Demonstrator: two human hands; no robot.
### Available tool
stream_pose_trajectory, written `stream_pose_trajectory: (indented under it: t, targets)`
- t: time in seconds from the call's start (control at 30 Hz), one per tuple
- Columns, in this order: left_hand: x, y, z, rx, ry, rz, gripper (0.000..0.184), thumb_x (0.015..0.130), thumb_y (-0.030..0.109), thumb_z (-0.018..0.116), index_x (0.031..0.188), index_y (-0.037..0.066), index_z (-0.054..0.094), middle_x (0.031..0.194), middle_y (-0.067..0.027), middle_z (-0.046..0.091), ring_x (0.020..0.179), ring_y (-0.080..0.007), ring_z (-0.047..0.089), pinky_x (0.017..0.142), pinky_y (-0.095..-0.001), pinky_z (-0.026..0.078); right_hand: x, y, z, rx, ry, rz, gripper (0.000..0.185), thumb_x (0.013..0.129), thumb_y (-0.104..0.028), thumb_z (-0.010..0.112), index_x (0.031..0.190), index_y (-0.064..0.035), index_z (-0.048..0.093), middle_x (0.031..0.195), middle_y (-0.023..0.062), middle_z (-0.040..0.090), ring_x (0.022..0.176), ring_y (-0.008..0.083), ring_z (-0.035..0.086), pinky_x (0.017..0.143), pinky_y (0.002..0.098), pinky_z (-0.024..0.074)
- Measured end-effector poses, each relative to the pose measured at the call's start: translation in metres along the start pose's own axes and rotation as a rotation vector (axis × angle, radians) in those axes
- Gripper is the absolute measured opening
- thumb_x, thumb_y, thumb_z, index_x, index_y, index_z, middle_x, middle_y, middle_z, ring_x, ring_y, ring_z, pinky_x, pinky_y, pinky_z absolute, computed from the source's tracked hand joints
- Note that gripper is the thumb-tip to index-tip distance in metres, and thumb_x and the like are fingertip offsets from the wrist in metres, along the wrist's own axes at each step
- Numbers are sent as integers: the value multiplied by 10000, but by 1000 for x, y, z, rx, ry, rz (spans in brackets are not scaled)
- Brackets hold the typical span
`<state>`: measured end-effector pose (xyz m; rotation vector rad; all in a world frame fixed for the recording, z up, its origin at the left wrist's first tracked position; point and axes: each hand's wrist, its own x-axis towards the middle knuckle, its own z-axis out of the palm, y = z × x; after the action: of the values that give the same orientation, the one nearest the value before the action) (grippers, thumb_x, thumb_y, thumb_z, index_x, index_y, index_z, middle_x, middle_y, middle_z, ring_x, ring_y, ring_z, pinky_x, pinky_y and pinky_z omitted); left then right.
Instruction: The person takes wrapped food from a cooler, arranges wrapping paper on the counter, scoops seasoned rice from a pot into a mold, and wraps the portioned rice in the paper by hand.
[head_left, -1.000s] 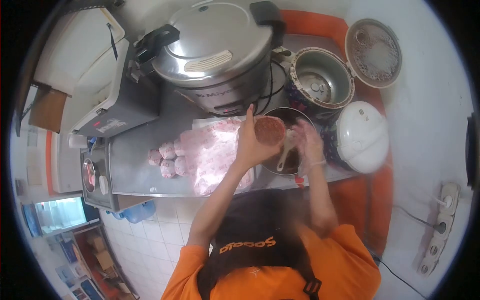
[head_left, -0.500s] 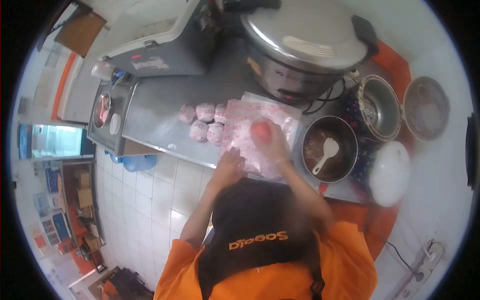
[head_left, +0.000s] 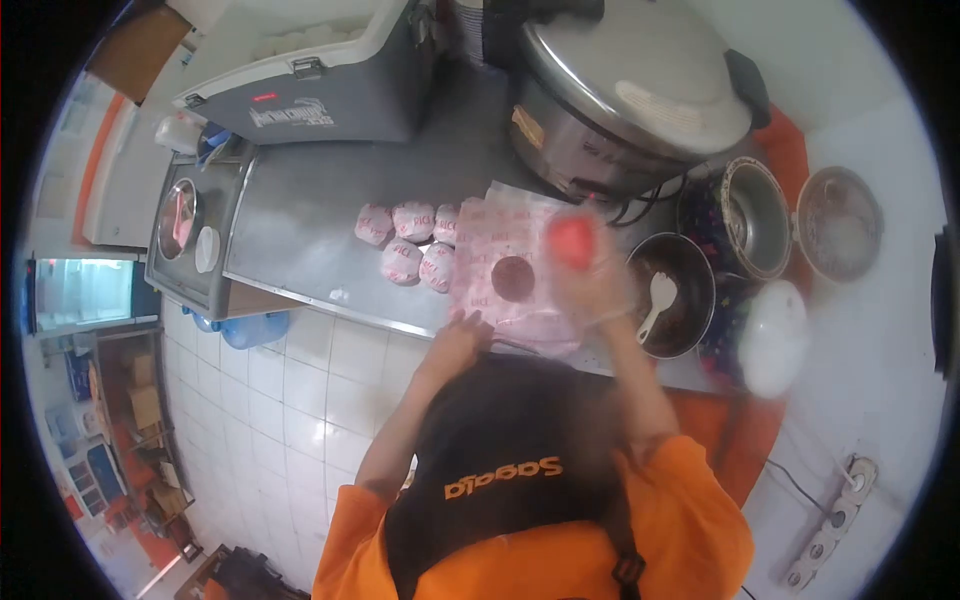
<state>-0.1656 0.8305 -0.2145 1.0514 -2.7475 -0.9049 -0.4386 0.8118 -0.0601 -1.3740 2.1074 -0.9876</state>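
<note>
My left hand (head_left: 462, 338) rests at the near left corner of a stack of pink printed wrapping paper (head_left: 480, 255), its fingers stretched onto the edge. My right hand (head_left: 597, 285), smeared by motion and seemingly in a clear glove, grips a small red rounded cup or mould (head_left: 572, 241) above the right side of the paper. On the top sheet lies a flat round brown patch (head_left: 514, 279), too blurred to name. Several paper-wrapped bundles (head_left: 402, 261) marked "RICE" sit left of the stack.
A pot (head_left: 664, 350) with a white rice paddle (head_left: 656, 305) stands to the right. Behind are a large lidded cooker (head_left: 610, 130) and an open grey cooler box (head_left: 340, 110). An open patterned container (head_left: 745, 220) and a white lid (head_left: 775, 340) are farther right.
My right hand has moved right with the red cup, off the middle of the paper. The brown round patch now shows there. My left hand stays at the paper's edge.
</note>
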Motion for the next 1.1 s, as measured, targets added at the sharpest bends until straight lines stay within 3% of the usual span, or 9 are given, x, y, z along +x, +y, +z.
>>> stream_pose_trajectory:
  t: [0.07, 0.13, 0.27, 0.43, 0.6, 0.73, 0.83, 0.93, 1.1]
  targets:
    - [0, -5, -5, -19, 99, 73, 294, 833, 101, 689, 1127, 110, 683, 1180, -181, 687, 1149, -423, 646, 874, -515, 569, 36, 39, -38, -89, 68, -178, 674, 820, -458, 802, 1304, -30, 611, 1154, 278, 697, 1046, 446, 691, 917, 499, 557]
    - [7, 0, -20, -48, 24, -22, 219, 834, 124, 702, 1052, 109, 692, 1018, -162, 716, 1017, -406, 683, 811, -510, 562, 67, 61, -67, -578, -55, 82, 624, 819, -498, 760, 1231, -37, 678, 1187, 272, 706, 1084, 431, 692, 922, 479, 559]
    - [15, 3, -30, -102, 108, -63, 112, 843, 194, 733, 914, 115, 698, 778, -148, 707, 825, -384, 704, 730, -513, 540, 108, 101, -68, -769, -446, 54, 579, 818, -530, 702, 1092, -23, 753, 1212, 242, 714, 1110, 429, 685, 964, 459, 550]
    - [27, -3, -38, -273, 103, -89, 210, 844, 272, 783, 991, 122, 779, 871, -154, 747, 838, -380, 708, 744, -486, 556, 104, 71, -43, -911, -523, 146, 585, 861, -519, 659, 1145, -16, 754, 1225, 227, 717, 1169, 410, 670, 1035, 450, 522]
    - [41, -11, -39, -478, 215, -167, 259, 859, 249, 794, 1049, 72, 790, 952, -168, 762, 880, -345, 729, 790, -431, 564, 28, 62, -6, -255, -625, -299, 788, 921, -628, 645, 1431, -32, 580, 1456, 212, 591, 1339, 346, 578, 1161, 421, 436]
    - [48, -8, -57, -667, 226, -198, 215, 882, 150, 780, 1054, 21, 779, 983, -143, 780, 938, -263, 749, 850, -378, 571, -28, 105, 60, -248, -581, -360, 603, 901, -457, 736, 1333, -44, 658, 1288, 200, 689, 1171, 338, 670, 1063, 438, 497]
    - [48, -21, -54, -705, 186, -207, 194, 885, 107, 783, 1043, -6, 773, 1018, -119, 781, 977, -198, 736, 878, -342, 563, -31, 103, 52, 175, -618, -33, 449, 899, -357, 747, 1221, -45, 722, 1149, 188, 740, 1050, 341, 712, 971, 428, 547]
    - [54, -34, -44, -791, 211, -334, 219, 886, 81, 784, 1077, -17, 745, 1031, -111, 774, 978, -157, 722, 857, -320, 566, -31, 107, 54, -130, -555, -46, 330, 909, -299, 745, 1116, -43, 763, 1043, 172, 759, 955, 307, 734, 872, 403, 572]
    - [62, -40, -20, -804, 506, -398, 350, 881, 60, 784, 1208, 6, 670, 1012, -88, 756, 950, -151, 710, 788, -322, 574, -27, 124, 69, 155, -284, 242, 295, 937, -320, 719, 1038, -50, 778, 969, 159, 764, 884, 298, 739, 805, 392, 559]
